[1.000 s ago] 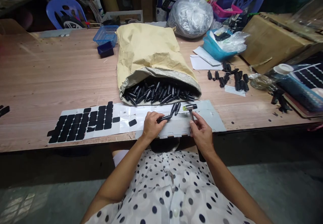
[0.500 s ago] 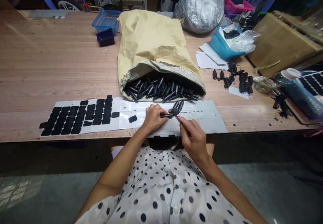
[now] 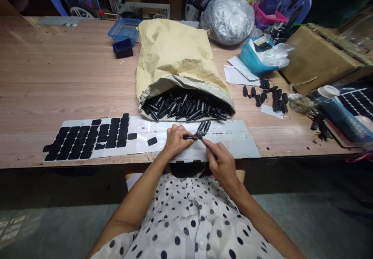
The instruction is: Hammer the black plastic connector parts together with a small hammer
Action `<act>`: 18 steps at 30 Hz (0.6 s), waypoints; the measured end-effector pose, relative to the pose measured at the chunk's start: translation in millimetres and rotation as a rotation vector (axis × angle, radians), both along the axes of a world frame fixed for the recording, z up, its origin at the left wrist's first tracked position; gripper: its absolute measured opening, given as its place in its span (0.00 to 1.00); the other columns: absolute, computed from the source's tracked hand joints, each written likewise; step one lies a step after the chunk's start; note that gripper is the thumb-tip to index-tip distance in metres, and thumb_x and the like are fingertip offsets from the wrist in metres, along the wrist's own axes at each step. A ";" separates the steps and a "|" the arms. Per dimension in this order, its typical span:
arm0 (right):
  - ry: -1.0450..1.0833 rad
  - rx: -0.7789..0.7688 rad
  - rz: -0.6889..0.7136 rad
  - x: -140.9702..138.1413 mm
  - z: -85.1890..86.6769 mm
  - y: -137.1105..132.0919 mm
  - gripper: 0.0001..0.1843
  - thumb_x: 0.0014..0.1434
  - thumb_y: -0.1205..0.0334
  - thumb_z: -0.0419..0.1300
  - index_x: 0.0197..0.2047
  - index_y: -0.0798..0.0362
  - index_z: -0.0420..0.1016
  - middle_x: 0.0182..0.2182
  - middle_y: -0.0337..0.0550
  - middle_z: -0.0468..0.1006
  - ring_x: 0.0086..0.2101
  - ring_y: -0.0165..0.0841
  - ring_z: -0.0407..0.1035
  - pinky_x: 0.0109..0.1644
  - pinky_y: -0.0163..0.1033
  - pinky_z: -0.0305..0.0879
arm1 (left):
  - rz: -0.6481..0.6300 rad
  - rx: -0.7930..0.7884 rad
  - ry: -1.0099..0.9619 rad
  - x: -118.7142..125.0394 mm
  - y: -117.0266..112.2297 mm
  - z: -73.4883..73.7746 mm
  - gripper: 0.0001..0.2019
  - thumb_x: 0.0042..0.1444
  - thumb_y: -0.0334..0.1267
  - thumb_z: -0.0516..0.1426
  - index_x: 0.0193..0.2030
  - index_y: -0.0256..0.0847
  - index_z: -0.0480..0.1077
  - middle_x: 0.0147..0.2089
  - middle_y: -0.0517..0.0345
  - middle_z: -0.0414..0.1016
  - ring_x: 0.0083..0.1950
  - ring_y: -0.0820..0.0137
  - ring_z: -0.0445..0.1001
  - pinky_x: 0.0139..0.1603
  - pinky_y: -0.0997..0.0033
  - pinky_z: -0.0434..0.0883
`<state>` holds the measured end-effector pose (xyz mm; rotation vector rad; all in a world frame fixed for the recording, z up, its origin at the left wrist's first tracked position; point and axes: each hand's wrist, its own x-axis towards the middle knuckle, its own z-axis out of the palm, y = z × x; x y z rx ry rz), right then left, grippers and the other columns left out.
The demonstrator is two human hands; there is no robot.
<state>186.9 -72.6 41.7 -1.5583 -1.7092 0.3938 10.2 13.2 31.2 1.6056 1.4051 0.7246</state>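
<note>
My left hand (image 3: 176, 140) is closed on a slim black rod-like part (image 3: 189, 137) over the pale board (image 3: 239, 142). At the rod's right end sits a dark rounded piece (image 3: 199, 134), whose kind I cannot make out. My right hand (image 3: 222, 160) pinches a thin tool, mostly hidden by the fingers, with its tip at that rounded piece. Just beyond lie two black tapered parts (image 3: 204, 126). A tan sack (image 3: 177, 45) lies with its mouth toward me, showing many similar black parts (image 3: 183, 105).
To the left is a white sheet of black rounded-square stickers (image 3: 78, 142); one loose sticker (image 3: 152, 141) lies nearer me. Blue baskets (image 3: 124, 31) stand behind. On the right are loose black parts (image 3: 278, 99), a turquoise basket (image 3: 253, 60) and a cardboard box (image 3: 320, 60).
The whole view has shifted slightly, so the table sits a little lower in the picture. Both hands keep nearly the same pose at the black part.
</note>
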 end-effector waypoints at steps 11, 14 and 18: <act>-0.227 0.120 -0.527 86.9 -22.5 40.5 0.20 0.64 0.61 0.54 0.52 0.50 0.83 0.35 0.49 0.75 0.36 0.41 0.68 0.40 0.45 0.62 | -0.083 -0.094 -0.406 -4.0 -39.2 21.9 0.07 0.44 0.28 0.70 0.28 0.45 0.81 0.32 0.54 0.71 0.41 0.60 0.66 0.47 0.64 0.66; -0.347 0.086 -0.627 108.3 -42.1 50.3 0.19 0.61 0.64 0.54 0.46 0.51 0.85 0.33 0.49 0.72 0.34 0.40 0.63 0.37 0.44 0.55 | -0.291 -0.181 -0.413 -10.4 -78.4 14.6 0.06 0.49 0.32 0.68 0.34 0.45 0.83 0.35 0.52 0.77 0.37 0.63 0.70 0.43 0.67 0.66; -0.388 0.077 -0.632 107.2 -52.9 52.7 0.17 0.61 0.65 0.54 0.47 0.50 0.83 0.35 0.50 0.71 0.35 0.41 0.61 0.38 0.44 0.50 | -0.131 -0.406 -0.145 -21.2 -101.9 -25.0 0.02 0.48 0.35 0.67 0.31 0.45 0.80 0.32 0.54 0.78 0.39 0.58 0.75 0.47 0.65 0.69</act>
